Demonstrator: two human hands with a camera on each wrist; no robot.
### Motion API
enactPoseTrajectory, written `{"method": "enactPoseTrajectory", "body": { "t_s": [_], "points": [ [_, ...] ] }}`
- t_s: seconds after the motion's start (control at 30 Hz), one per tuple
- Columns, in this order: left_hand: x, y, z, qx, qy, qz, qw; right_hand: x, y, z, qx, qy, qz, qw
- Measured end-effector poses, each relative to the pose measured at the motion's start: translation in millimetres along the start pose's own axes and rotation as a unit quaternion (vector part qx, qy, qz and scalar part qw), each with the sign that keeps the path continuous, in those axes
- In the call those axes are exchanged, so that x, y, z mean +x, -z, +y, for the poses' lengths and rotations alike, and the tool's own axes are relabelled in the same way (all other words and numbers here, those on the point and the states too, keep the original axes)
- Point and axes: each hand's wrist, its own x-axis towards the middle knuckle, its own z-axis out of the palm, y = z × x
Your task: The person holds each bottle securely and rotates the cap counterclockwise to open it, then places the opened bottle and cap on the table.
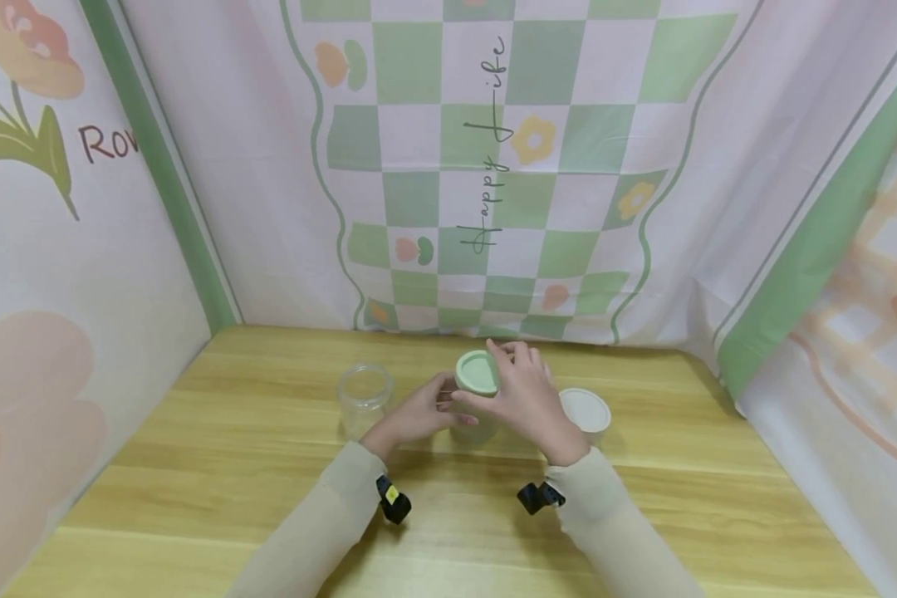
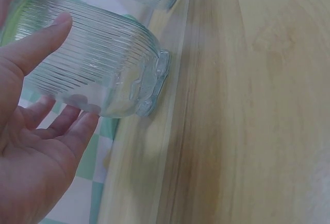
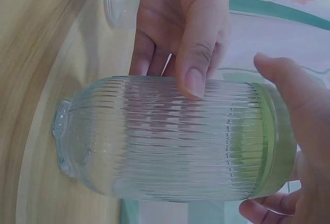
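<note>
Fingers of the left hand (image 1: 421,409) clasp the jar (image 3: 170,152); the right hand (image 1: 525,397) grips the lid (image 1: 477,371), best kept level.

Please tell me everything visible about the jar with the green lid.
The jar looks like clear glass with lengthwise ribs, a smooth rounded lower part and a wavy foot. A green lid sits on top. It is roughly upright over the far half of the table; contact below is unclear. The left hand holds its body; the right hand spans the lid.
</note>
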Motion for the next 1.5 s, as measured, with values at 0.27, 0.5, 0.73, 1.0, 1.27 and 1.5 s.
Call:
{"method": "enactPoseTrajectory", "body": {
  "t_s": [0.27, 0.5, 0.73, 1.0, 1.27, 1.5],
  "points": [
    [1.1, 0.5, -0.7, -0.019, -0.004, -0.008, 0.9998, 0.5, -1.5, 1.5, -0.007, 0.017, 0.002, 0.9998],
    [1.4, 1.0, -1.4, -0.025, -0.018, -0.020, 0.9993, 0.2, -0.1, 4.8, 0.007, 0.028, -0.004, 0.9996],
    [2.1, 0.8, -1.3, -0.002, -0.014, -0.011, 0.9998, 1.7, 3.5, 10.9, 0.054, 0.016, -0.040, 0.9976],
    [2.0, 0.4, 0.6, 0.009, -0.010, -0.001, 0.9999, 5.5, 8.7, 16.7, 0.128, 0.024, -0.078, 0.9884],
    [2.5, -0.3, 0.1, 0.011, -0.003, 0.005, 0.9999, 8.7, 10.6, 26.9, 0.168, 0.042, -0.119, 0.9777],
    [2.7, -0.4, -0.9, 0.014, -0.001, 0.006, 0.9999, 11.4, 10.0, 34.1, 0.181, 0.065, -0.133, 0.9723]
  ]
}}
